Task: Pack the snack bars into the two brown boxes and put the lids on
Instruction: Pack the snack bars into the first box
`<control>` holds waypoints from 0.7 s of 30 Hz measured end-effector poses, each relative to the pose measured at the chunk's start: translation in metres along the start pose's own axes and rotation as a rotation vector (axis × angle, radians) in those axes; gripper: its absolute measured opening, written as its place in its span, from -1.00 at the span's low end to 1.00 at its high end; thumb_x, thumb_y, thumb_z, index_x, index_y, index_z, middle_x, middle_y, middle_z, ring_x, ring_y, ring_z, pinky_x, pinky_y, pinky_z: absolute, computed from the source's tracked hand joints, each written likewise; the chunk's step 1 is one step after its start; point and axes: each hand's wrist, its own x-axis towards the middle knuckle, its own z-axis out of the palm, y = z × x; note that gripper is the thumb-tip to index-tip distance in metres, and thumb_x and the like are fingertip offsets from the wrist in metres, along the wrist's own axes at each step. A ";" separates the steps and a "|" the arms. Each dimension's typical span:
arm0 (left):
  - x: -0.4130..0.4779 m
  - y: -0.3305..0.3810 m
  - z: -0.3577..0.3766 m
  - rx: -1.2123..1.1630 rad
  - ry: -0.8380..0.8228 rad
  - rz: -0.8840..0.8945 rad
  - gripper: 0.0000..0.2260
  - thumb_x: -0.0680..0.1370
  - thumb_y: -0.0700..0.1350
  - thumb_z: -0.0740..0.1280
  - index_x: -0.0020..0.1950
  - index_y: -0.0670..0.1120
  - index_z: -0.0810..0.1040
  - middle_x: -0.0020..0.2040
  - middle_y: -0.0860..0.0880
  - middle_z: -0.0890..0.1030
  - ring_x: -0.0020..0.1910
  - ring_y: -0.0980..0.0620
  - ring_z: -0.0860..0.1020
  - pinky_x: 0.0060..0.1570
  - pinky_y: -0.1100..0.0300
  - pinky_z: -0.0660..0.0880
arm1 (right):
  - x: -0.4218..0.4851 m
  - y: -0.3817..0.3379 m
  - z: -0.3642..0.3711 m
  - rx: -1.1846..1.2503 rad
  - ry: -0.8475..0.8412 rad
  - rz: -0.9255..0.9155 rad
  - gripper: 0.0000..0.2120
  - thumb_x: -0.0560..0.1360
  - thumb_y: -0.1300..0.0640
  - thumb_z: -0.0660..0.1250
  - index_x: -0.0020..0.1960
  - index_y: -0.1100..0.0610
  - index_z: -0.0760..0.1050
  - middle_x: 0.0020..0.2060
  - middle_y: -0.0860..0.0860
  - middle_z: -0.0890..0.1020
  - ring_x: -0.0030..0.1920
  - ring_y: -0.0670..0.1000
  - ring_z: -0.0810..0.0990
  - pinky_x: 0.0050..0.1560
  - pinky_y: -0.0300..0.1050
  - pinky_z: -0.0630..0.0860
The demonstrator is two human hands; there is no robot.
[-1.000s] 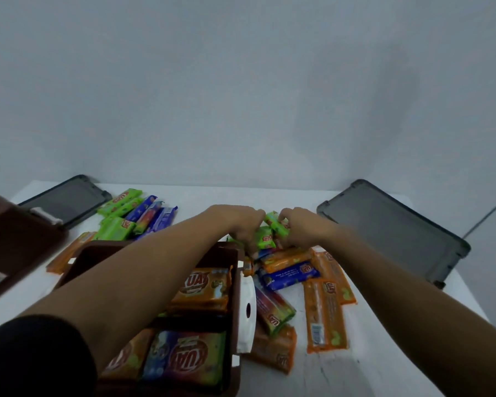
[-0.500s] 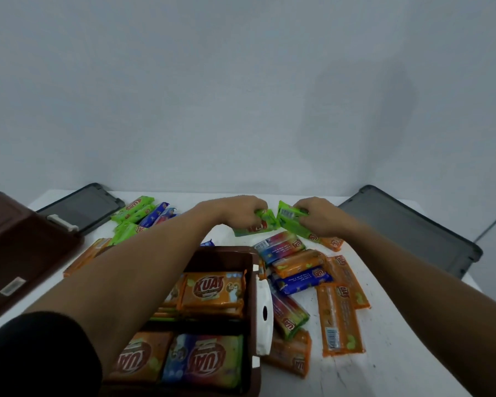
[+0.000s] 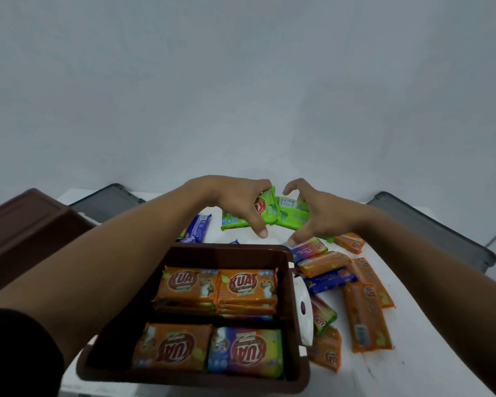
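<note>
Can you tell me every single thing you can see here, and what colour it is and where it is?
open box: one, brown, front centre, part filled
packs in the box: four stacks showing, three orange on top, one rainbow
second box: one, brown, far left
lids: two, dark grey, back left and back right
loose bars: many, orange, blue, rainbow, right of the open box
blue bars: a few, behind the box
table: white
left hand, right hand: each gripping green bars

Green bars (image 3: pixel 269 214) aloft; box (image 3: pixel 287 255) seemingly half-full
</note>
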 end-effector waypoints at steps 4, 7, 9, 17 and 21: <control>-0.028 -0.010 -0.003 0.114 0.031 0.047 -0.47 0.38 0.07 0.62 0.13 0.00 0.36 -0.06 -0.02 0.55 -0.14 0.02 0.54 -0.17 0.10 0.48 | -0.002 -0.025 0.005 0.041 -0.083 -0.048 -0.39 0.42 0.04 0.54 0.27 -0.06 0.21 0.01 0.10 0.59 -0.22 0.01 0.58 -0.21 -0.07 0.52; -0.054 -0.016 -0.009 0.180 0.038 0.050 -0.59 0.41 0.07 0.59 0.02 0.02 0.41 -0.10 0.00 0.55 -0.18 0.03 0.51 -0.20 0.11 0.42 | -0.002 -0.037 0.009 0.073 -0.160 -0.085 -0.69 0.53 0.02 0.44 0.21 -0.08 0.42 -0.03 -0.08 0.62 -0.10 -0.04 0.61 -0.10 -0.11 0.51; -0.068 -0.020 -0.011 0.254 0.017 0.035 -0.61 0.40 0.10 0.59 -0.02 0.02 0.43 -0.10 -0.02 0.54 -0.17 0.01 0.52 -0.20 0.08 0.41 | -0.001 -0.042 0.013 0.031 -0.160 -0.117 -0.88 0.60 0.03 0.34 0.13 -0.04 0.55 -0.05 -0.12 0.62 -0.11 -0.16 0.60 -0.07 -0.17 0.48; -0.097 -0.040 0.006 0.432 -0.112 -0.022 -0.38 0.38 0.22 0.56 0.29 -0.06 0.48 0.13 -0.04 0.57 0.08 -0.08 0.55 0.12 -0.07 0.54 | -0.002 -0.068 0.027 -0.006 -0.211 -0.137 -0.80 0.62 0.00 0.31 0.20 0.01 0.60 0.03 -0.10 0.69 -0.02 -0.14 0.66 0.09 0.01 0.61; -0.104 -0.047 0.021 0.423 -0.127 -0.001 -0.43 0.41 0.17 0.55 0.29 -0.02 0.42 0.00 -0.01 0.54 -0.08 -0.02 0.52 -0.15 0.05 0.46 | -0.001 -0.075 0.037 0.061 -0.213 -0.118 -0.85 0.58 0.01 0.38 0.14 -0.04 0.59 -0.07 -0.06 0.72 -0.09 -0.10 0.70 0.06 0.14 0.62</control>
